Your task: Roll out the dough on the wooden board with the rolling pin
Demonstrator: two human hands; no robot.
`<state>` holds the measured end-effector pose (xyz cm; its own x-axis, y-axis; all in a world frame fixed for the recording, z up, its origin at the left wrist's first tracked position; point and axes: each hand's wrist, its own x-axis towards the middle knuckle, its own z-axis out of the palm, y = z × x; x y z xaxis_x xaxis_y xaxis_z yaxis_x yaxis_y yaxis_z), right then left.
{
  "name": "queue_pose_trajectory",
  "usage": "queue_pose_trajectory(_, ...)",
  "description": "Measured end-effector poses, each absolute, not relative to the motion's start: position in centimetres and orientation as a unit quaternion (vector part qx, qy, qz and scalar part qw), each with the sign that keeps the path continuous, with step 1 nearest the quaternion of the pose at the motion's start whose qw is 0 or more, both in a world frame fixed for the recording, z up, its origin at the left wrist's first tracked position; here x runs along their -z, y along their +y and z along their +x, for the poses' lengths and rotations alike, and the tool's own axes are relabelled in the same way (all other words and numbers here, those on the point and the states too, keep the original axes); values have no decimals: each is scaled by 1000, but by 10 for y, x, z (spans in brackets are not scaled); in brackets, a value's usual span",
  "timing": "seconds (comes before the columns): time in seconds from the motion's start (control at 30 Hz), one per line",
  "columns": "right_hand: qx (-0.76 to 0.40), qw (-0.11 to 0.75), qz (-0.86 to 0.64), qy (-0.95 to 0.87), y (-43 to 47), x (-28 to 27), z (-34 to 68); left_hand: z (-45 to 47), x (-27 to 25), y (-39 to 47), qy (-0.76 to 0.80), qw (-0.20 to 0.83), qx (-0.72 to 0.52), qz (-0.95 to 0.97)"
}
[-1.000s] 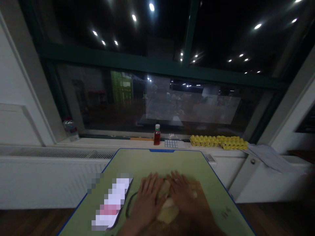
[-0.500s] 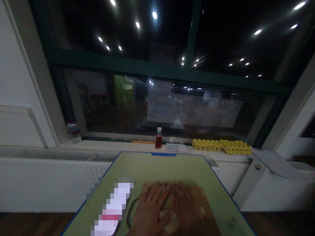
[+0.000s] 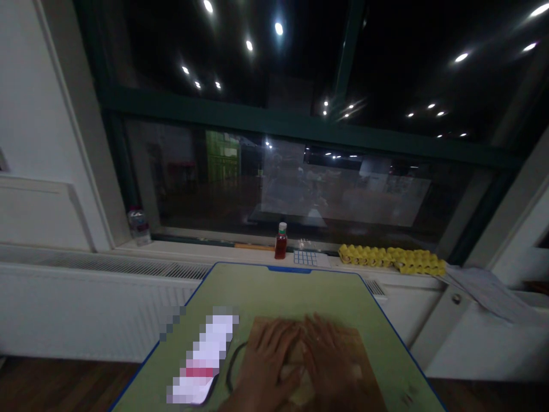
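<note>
My left hand (image 3: 266,361) lies spread over a wooden board (image 3: 352,339), fingers stretched forward and thumb pointing inward. Beside it, my right hand (image 3: 326,360) is also laid out with straight fingers, slightly blurred. Between the two palms shows a pale, flattish piece that looks like dough (image 3: 295,375). Both hands cover most of it, so its outline is hidden. A dark loop of cord or strap (image 3: 232,366) curves at the board's left side.
The board rests on a green table with a blue rim (image 3: 257,286). A partly pixelated phone-like object (image 3: 208,355) lies left. On the windowsill stand a red-brown bottle (image 3: 281,243), yellow egg cartons (image 3: 390,258) and a clear plastic bottle (image 3: 139,228). A radiator (image 3: 86,312) is behind.
The view has shifted slightly, so the scene sits a little further right. Both hands stay on the board, with the right fingers a bit more spread.
</note>
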<state>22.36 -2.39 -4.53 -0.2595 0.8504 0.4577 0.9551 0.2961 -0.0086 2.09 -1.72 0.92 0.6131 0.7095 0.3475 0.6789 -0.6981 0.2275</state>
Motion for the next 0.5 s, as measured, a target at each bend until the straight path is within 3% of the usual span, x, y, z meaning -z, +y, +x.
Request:
queue_pose_trajectory(0.3, 75, 142, -617, -770, 11, 1, 217, 41, -16, 31, 530, 81, -127, 834)
queue_pose_trajectory(0.5, 86, 143, -577, -800, -20, 14, 220, 22, 4, 5, 397, -4, -186, 899)
